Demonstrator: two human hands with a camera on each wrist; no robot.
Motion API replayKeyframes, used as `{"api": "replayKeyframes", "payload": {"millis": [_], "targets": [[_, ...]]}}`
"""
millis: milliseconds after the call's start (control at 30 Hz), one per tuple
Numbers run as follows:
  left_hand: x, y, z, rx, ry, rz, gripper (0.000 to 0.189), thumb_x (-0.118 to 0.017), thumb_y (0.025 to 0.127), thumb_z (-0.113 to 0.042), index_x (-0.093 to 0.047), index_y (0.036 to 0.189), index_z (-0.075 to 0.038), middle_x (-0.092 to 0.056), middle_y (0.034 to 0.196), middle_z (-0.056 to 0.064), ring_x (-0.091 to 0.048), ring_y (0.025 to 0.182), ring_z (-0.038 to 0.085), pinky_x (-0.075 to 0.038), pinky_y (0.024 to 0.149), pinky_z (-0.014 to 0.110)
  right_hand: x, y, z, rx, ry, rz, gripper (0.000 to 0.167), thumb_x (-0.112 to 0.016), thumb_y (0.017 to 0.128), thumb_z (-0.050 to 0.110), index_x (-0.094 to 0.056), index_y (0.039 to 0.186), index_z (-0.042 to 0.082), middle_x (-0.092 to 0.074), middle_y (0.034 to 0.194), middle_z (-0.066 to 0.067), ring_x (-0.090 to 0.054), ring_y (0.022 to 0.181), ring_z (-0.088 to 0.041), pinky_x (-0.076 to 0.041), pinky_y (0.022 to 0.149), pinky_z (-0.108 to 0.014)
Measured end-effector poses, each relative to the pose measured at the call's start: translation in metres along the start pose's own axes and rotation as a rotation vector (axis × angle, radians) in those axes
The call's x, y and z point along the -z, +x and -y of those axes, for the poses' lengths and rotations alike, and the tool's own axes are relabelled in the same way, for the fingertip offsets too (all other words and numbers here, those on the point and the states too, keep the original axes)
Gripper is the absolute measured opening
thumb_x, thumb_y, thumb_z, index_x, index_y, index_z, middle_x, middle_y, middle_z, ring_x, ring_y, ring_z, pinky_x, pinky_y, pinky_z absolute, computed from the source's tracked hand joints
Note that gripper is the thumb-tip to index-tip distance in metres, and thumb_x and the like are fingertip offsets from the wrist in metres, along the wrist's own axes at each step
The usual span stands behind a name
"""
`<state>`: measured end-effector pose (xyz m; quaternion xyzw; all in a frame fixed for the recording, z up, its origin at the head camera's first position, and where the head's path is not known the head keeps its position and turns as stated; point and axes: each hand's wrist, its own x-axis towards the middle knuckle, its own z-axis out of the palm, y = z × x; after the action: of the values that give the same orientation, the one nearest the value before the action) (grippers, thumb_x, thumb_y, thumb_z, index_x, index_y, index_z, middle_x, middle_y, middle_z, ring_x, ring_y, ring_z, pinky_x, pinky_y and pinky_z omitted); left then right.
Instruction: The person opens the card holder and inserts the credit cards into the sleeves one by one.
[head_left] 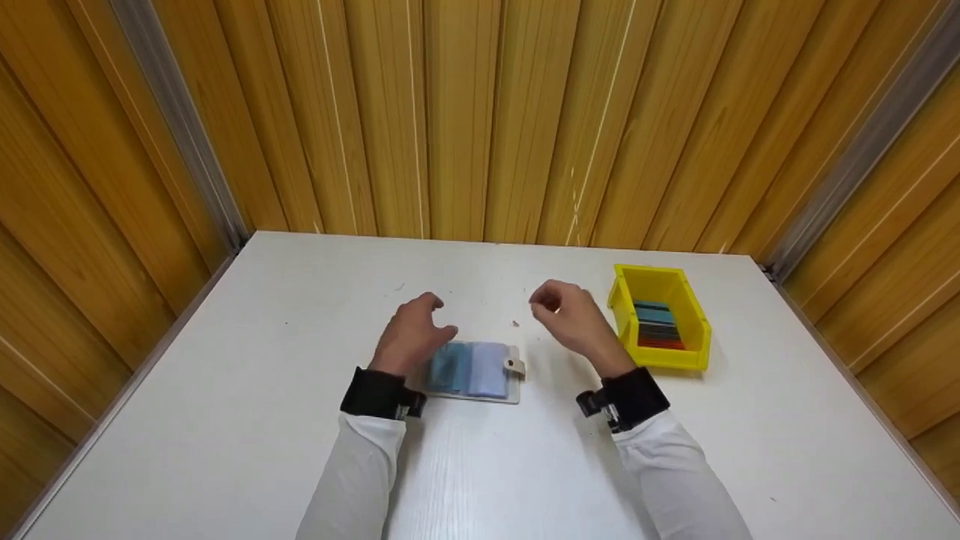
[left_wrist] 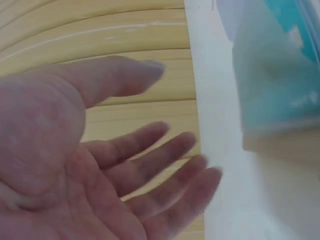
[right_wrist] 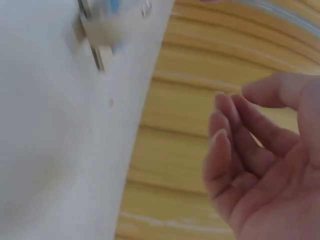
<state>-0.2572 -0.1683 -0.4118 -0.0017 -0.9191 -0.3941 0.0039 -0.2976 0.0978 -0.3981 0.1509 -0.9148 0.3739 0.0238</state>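
A small card holder (head_left: 489, 371) lies opened flat on the white table, its clear plastic sleeves showing. Teal shows through the sleeves on its left half, and a snap strap (head_left: 514, 364) sticks out at the right edge. Above the holder's left side hovers my left hand (head_left: 411, 334), thumb and fingers apart and nothing between them. My right hand (head_left: 574, 319) is raised between the holder and the yellow bin, its fingers loosely bent. In the right wrist view the palm of that hand (right_wrist: 265, 150) shows, holding nothing.
To the right stands a yellow plastic bin (head_left: 701, 330) with a stack of coloured cards (head_left: 658, 324) inside. Tiny specks are scattered on the white table (head_left: 225, 420). Wood-patterned panels (head_left: 457, 112) close off the back and both sides.
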Motion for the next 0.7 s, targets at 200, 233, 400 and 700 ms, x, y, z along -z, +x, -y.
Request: {"api": "replayKeyframes", "payload": {"millis": [200,233,400,700], "targets": [[-0.016,-0.004,-0.022,-0.198,0.038,0.018,0.049,-0.073,0.101,-0.018,-0.063,0.146,-0.002,-0.063,0.155,0.019,-0.056,0.150,0.035,-0.046,0.124,0.050,0.047,0.001,-0.026,-0.055,-0.130,-0.263,0.026,-0.059,0.108,0.012,-0.069,0.126,-0.003,-0.071,0.126,-0.024,-0.066,0.114,-0.039,-0.057,0.106,-0.052],[-0.020,-0.005,-0.026,-0.227,0.057,0.034,0.049,-0.074,0.101,-0.018,-0.063,0.146,-0.003,-0.062,0.156,0.018,-0.054,0.151,0.034,-0.045,0.126,0.049,0.054,0.000,-0.033,-0.076,-0.163,-0.291,0.028,-0.058,0.108,0.011,-0.068,0.128,-0.005,-0.070,0.128,-0.026,-0.065,0.116,-0.041,-0.056,0.108,-0.054],[-0.042,-0.016,-0.041,-0.338,0.207,0.102,0.052,-0.075,0.101,-0.021,-0.061,0.150,-0.007,-0.053,0.166,0.016,-0.040,0.163,0.034,-0.038,0.131,0.049,0.083,-0.006,-0.068,-0.121,-0.311,-0.327,0.032,-0.055,0.106,0.002,-0.068,0.132,-0.011,-0.067,0.135,-0.034,-0.066,0.126,-0.051,-0.054,0.108,-0.063],[-0.058,-0.029,-0.048,-0.440,0.409,0.197,0.045,-0.071,0.105,-0.028,-0.065,0.146,-0.013,-0.057,0.164,0.007,-0.046,0.160,0.028,-0.042,0.129,0.048,0.081,0.002,-0.091,-0.248,-0.390,-0.022,0.044,-0.056,0.108,0.004,-0.055,0.150,-0.010,-0.059,0.151,-0.035,-0.062,0.133,-0.049,-0.050,0.116,-0.063]]}}
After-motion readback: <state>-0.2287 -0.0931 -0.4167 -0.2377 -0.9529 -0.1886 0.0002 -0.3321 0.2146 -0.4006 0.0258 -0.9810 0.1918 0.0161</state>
